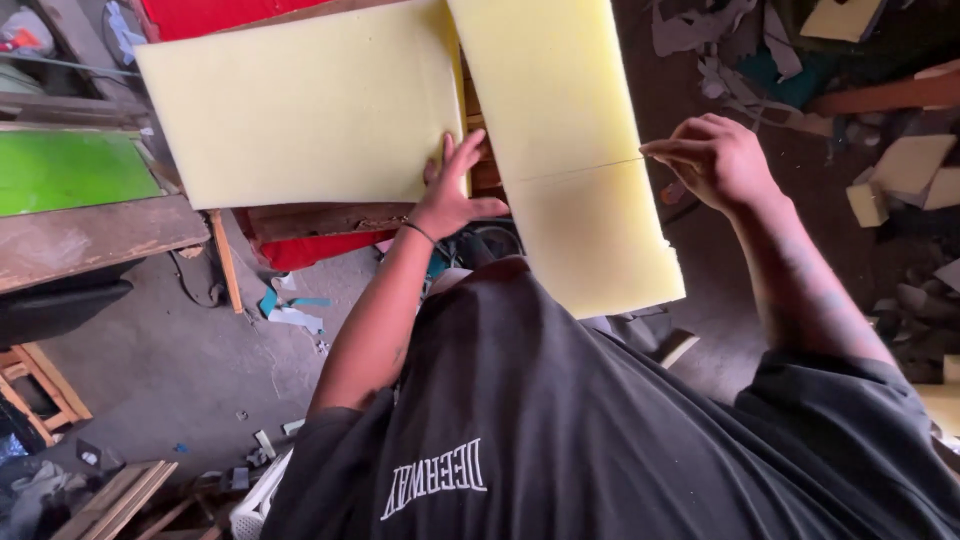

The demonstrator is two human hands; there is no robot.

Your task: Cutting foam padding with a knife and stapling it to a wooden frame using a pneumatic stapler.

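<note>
Looking down from the head camera, the left hand (pixel 447 190) lies flat with its fingers spread wide. It presses on the near right corner of a big pale yellow foam sheet (pixel 300 110), and its thumb reaches toward a second foam sheet (pixel 570 150) just to its right. This second sheet is long and narrow. It runs from far above the hands down to the person's chest, and its near end sticks out over the floor with nothing under it. A thin line (pixel 575 170) crosses this sheet from side to side, level with both hands. The right hand (pixel 715 160) is at the right edge of the narrow sheet, where the line ends. Its fingers are pinched together on something very thin, too small to tell what it is. Between the two sheets, just above the left hand, a narrow gap shows a wooden surface (pixel 330 220) underneath, with a worn edge below the left hand and red cloth (pixel 310 248) under it. Far to the left of the left hand is a green board (pixel 65 170) on an old wooden bench (pixel 90 240). Below the left arm the grey floor (pixel 170 350) is mostly open, with little scraps on it. To the right of the right hand lie foam offcuts (pixel 905 170) and grey rags (pixel 720 60), so there is less open room there.
</note>
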